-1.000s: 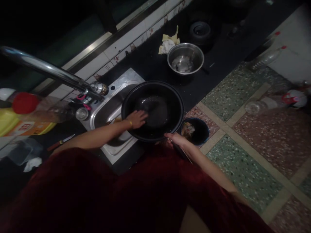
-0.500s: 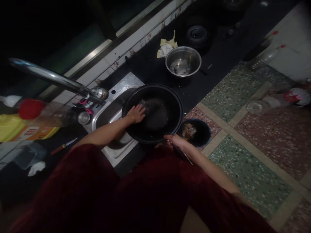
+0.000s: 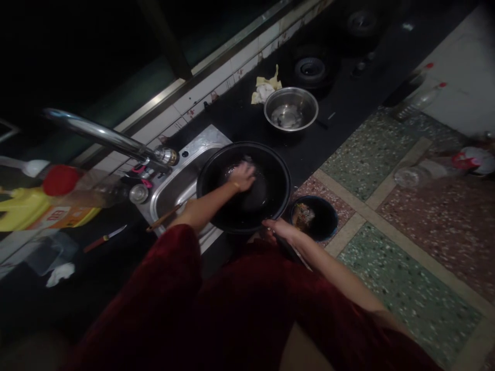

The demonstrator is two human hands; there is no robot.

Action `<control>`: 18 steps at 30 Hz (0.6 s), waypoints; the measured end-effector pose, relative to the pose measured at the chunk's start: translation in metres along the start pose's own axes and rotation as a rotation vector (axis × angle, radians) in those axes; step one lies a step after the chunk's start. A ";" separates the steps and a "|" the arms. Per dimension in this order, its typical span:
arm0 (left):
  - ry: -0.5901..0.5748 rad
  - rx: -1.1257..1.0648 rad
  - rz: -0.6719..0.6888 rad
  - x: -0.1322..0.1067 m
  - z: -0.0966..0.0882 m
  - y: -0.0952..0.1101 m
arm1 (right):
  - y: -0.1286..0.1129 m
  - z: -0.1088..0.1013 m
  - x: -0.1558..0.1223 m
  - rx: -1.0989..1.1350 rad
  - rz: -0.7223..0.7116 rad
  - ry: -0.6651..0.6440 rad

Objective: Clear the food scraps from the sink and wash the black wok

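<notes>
A large round black wok (image 3: 266,203) is over the right part of the steel sink (image 3: 211,138). My left hand (image 3: 243,176) is inside it, fingers stretched out and partly blurred, over the inner surface, where some wet sheen shows. It holds nothing that I can see. My right hand (image 3: 284,230) is closed around the wok's handle at the near side; the dark handle (image 3: 291,248) runs back under the wrist. Beneath my left forearm, a wooden stick-like handle (image 3: 162,220) lies across the sink.
A chrome tap (image 3: 104,135) reaches over the sink's left side. A steel bowl (image 3: 292,109) stands on the counter near a yellow cloth (image 3: 266,88). At left lie a knife (image 3: 104,238) and a yellow jug (image 3: 27,208). A scrap-filled bin (image 3: 315,219) stands on the floor.
My left hand has moved from the wok's left side further in toward its middle. The wooden handle in the sink has come into view. My right hand keeps its grip.
</notes>
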State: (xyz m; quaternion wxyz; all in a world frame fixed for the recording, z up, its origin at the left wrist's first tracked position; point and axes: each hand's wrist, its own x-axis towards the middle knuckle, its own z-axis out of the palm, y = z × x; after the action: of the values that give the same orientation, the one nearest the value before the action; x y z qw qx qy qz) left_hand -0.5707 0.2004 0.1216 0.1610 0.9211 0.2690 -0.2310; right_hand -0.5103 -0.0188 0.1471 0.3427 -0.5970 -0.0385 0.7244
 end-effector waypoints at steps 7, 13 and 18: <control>-0.219 0.003 0.143 -0.053 0.024 -0.015 | 0.002 -0.019 0.007 0.130 0.233 -0.107; -0.046 -0.053 -0.021 -0.005 0.003 -0.003 | -0.007 -0.012 0.006 0.168 0.106 -0.098; -0.205 -0.111 0.209 -0.033 0.032 0.041 | -0.005 -0.009 0.002 0.142 0.059 -0.020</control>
State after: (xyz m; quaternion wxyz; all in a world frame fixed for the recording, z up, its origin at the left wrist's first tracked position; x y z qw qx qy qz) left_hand -0.5830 0.1401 0.1184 0.2615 0.9052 0.1662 -0.2908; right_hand -0.5000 -0.0170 0.1455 0.3625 -0.5646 0.0271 0.7410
